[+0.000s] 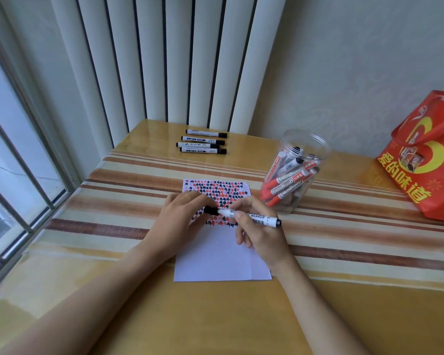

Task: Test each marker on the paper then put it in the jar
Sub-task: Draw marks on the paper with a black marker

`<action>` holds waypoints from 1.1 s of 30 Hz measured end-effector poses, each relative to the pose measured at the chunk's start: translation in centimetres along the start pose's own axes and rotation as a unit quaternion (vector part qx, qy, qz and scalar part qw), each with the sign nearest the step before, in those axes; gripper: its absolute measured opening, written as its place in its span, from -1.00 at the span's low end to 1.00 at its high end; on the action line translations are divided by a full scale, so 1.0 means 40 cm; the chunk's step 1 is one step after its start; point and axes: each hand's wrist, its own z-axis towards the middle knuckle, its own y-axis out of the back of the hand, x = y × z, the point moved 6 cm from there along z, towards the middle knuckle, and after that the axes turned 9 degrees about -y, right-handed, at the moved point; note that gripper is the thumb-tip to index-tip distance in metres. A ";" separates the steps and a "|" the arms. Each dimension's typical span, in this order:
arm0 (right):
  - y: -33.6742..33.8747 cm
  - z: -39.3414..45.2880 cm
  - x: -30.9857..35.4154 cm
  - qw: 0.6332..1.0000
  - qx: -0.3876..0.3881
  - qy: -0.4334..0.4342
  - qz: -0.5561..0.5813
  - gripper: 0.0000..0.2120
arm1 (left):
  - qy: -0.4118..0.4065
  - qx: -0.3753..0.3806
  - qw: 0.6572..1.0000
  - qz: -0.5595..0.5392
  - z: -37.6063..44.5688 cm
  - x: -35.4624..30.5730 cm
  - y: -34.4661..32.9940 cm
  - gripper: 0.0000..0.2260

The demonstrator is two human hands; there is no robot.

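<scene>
A white sheet of paper (221,260) lies on the table, its upper half covered in black and red test marks. Over it, my right hand (260,226) grips the white barrel of a black whiteboard marker (263,218), held level. My left hand (180,221) pinches the marker's black cap (210,210) at its left end. A clear plastic jar (296,172) stands open to the right of the paper, holding several red and black markers. Several more black markers (203,144) lie in a row at the table's far edge.
A red printed bag (426,160) stands at the right edge of the table. A striped glossy cloth (344,242) covers the tabletop. White vertical blinds (164,60) hang behind, and a barred window (16,162) runs along the left.
</scene>
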 end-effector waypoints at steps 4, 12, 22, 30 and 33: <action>-0.008 -0.005 0.002 1.000 0.025 -0.007 0.008 -0.89 | -0.047 0.009 0.999 -0.003 -0.001 -0.023 0.005 -0.87; 0.040 0.003 0.019 0.995 0.006 -0.064 0.073 -0.68 | -0.022 -0.008 0.999 -0.028 -0.006 0.013 0.014 -0.78; 0.053 0.004 0.016 0.997 0.034 -0.058 -0.030 -0.86 | -0.017 0.015 0.993 -0.119 -0.003 0.023 0.040 -0.80; 0.013 -0.006 0.031 0.989 0.023 0.037 -0.142 -0.80 | 0.003 0.044 0.996 -0.077 -0.011 0.042 0.010 -0.75; 0.014 -0.007 0.036 0.979 0.012 0.063 -0.193 -0.78 | -0.035 0.070 0.997 -0.010 -0.007 0.039 -0.005 -0.74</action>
